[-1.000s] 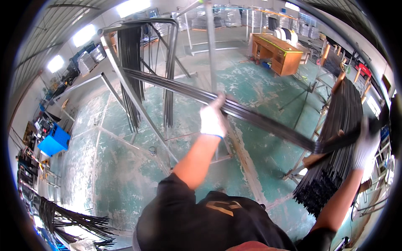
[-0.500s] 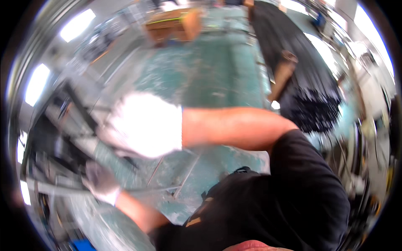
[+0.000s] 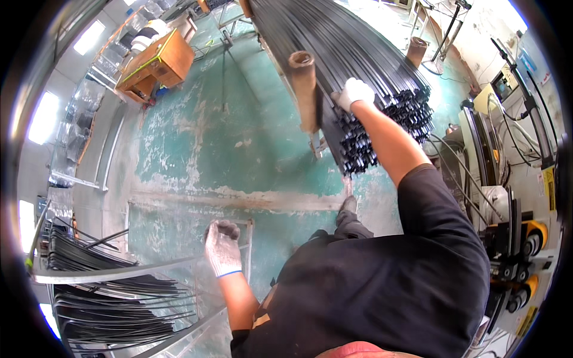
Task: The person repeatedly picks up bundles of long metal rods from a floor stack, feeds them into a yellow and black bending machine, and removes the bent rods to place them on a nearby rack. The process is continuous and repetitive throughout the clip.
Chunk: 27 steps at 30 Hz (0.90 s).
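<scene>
Black metal strips [image 3: 358, 65] bundle gripped by outstretched right hand [image 3: 353, 92], left hand [image 3: 222, 247] lowered, loosely curled, empty

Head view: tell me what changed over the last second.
The bundle of black strips that both hands carried a second ago is gone from them. The person has turned to the stack of black profiles; the right hand now rests on its top near the cut ends. The left hand hangs empty over the metal rack. Both hands remain gloved; the worn green floor is unchanged.
</scene>
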Each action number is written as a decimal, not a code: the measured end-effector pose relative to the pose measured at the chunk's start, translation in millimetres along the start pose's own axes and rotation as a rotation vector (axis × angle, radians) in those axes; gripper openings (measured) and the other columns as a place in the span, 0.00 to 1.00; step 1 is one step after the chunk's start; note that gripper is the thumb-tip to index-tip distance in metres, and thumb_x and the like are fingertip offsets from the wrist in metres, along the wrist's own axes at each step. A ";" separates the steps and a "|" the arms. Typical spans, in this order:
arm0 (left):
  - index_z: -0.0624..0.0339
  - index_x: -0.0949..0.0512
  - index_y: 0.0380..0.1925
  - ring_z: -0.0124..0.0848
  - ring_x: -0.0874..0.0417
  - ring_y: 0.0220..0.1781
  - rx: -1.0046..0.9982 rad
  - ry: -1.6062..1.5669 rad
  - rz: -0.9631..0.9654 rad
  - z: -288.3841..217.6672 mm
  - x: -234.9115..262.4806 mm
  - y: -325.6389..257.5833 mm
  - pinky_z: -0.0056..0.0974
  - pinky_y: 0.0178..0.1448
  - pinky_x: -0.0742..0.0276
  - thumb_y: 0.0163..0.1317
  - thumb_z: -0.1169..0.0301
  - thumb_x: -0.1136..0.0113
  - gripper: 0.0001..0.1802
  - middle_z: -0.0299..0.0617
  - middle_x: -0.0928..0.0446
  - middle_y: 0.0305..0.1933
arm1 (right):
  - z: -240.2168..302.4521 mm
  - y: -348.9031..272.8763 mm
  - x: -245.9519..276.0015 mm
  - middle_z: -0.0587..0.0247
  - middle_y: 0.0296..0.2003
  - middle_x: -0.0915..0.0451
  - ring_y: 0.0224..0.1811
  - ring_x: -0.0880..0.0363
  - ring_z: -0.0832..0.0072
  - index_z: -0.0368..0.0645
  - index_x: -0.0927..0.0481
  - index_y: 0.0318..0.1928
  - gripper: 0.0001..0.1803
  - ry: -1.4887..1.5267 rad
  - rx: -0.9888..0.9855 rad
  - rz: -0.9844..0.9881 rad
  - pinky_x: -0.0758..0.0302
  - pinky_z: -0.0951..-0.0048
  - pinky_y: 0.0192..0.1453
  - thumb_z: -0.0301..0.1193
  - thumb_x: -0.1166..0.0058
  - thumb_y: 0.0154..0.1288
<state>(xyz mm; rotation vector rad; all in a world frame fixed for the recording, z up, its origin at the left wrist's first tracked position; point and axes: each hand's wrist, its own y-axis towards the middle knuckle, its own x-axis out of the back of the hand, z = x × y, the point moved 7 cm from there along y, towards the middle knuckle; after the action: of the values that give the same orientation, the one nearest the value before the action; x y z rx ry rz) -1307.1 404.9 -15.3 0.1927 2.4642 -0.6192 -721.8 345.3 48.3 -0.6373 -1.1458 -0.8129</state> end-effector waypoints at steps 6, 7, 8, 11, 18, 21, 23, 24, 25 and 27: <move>0.55 0.20 0.43 0.38 0.20 0.42 0.214 0.002 0.076 98.7 -171.0 22.0 0.43 0.44 0.25 0.71 0.68 0.38 0.05 0.42 0.20 0.40 | 15.0 53.2 -35.5 0.53 0.44 0.10 0.50 0.11 0.63 0.43 0.09 0.44 0.34 -0.166 0.140 0.006 0.17 0.67 0.51 0.62 0.34 0.55; 0.54 0.20 0.43 0.38 0.20 0.41 0.276 -0.017 0.090 115.3 -199.7 16.3 0.43 0.44 0.25 0.71 0.69 0.38 0.05 0.42 0.20 0.40 | 13.5 59.9 -32.5 0.54 0.43 0.10 0.49 0.11 0.64 0.44 0.09 0.42 0.31 -0.117 0.110 0.058 0.18 0.68 0.51 0.59 0.32 0.54; 0.54 0.20 0.44 0.39 0.20 0.41 0.281 -0.014 0.102 127.3 -220.8 15.2 0.43 0.44 0.25 0.71 0.69 0.39 0.05 0.43 0.20 0.40 | 10.5 61.3 -21.4 0.54 0.42 0.10 0.49 0.11 0.63 0.44 0.08 0.40 0.25 -0.109 0.139 0.042 0.17 0.67 0.50 0.53 0.32 0.54; 0.55 0.21 0.45 0.40 0.20 0.41 0.277 0.008 0.112 148.4 -263.0 14.5 0.43 0.44 0.25 0.71 0.70 0.40 0.06 0.43 0.20 0.39 | -11.8 84.1 -31.4 0.52 0.42 0.10 0.51 0.11 0.57 0.42 0.09 0.40 0.19 0.046 0.107 0.002 0.16 0.60 0.51 0.44 0.36 0.59; 0.56 0.22 0.47 0.43 0.18 0.41 0.182 0.095 -0.008 138.5 -263.8 28.2 0.46 0.45 0.24 0.71 0.69 0.40 0.08 0.46 0.19 0.39 | -33.8 128.2 -59.5 0.46 0.44 0.11 0.49 0.11 0.52 0.43 0.09 0.43 0.17 0.091 0.245 0.195 0.16 0.57 0.54 0.38 0.41 0.60; 0.56 0.22 0.46 0.44 0.18 0.42 0.204 0.013 0.050 144.2 -268.6 30.7 0.47 0.45 0.23 0.71 0.70 0.40 0.07 0.47 0.19 0.39 | -52.8 143.7 -51.3 0.45 0.45 0.12 0.50 0.12 0.51 0.41 0.09 0.44 0.19 0.131 0.212 0.273 0.17 0.58 0.54 0.40 0.41 0.58; 0.55 0.20 0.43 0.42 0.18 0.41 0.209 0.042 0.013 152.9 -261.8 33.7 0.47 0.45 0.24 0.68 0.68 0.37 0.07 0.44 0.18 0.38 | -56.4 144.5 -52.8 0.46 0.43 0.12 0.48 0.12 0.55 0.38 0.10 0.43 0.21 0.134 0.318 0.416 0.17 0.61 0.52 0.42 0.38 0.57; 0.55 0.20 0.42 0.41 0.18 0.41 0.213 0.059 -0.003 156.8 -257.9 37.0 0.46 0.45 0.25 0.67 0.68 0.36 0.07 0.42 0.18 0.38 | -56.3 144.2 -56.5 0.48 0.40 0.12 0.45 0.11 0.58 0.37 0.10 0.42 0.19 0.119 0.427 0.509 0.16 0.62 0.49 0.39 0.38 0.58; 0.55 0.20 0.42 0.42 0.18 0.41 0.227 0.068 0.003 160.6 -253.3 41.7 0.47 0.45 0.25 0.67 0.68 0.35 0.07 0.42 0.18 0.38 | -59.6 144.2 -59.0 0.49 0.36 0.12 0.41 0.12 0.60 0.36 0.11 0.40 0.15 0.207 0.557 0.461 0.16 0.63 0.45 0.36 0.38 0.60; 0.55 0.20 0.42 0.43 0.18 0.41 0.259 0.090 0.027 168.6 -250.1 56.4 0.48 0.45 0.25 0.66 0.68 0.35 0.07 0.43 0.18 0.38 | -71.6 142.5 -64.3 0.52 0.29 0.14 0.31 0.13 0.64 0.33 0.12 0.37 0.09 0.368 0.823 0.363 0.16 0.63 0.37 0.29 0.39 0.64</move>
<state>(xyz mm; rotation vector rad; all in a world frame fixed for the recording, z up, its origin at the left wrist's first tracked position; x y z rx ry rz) -1001.6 375.6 -15.1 0.3618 2.4554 -0.9356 -578.7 383.6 -39.1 0.0073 -0.8806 -0.0944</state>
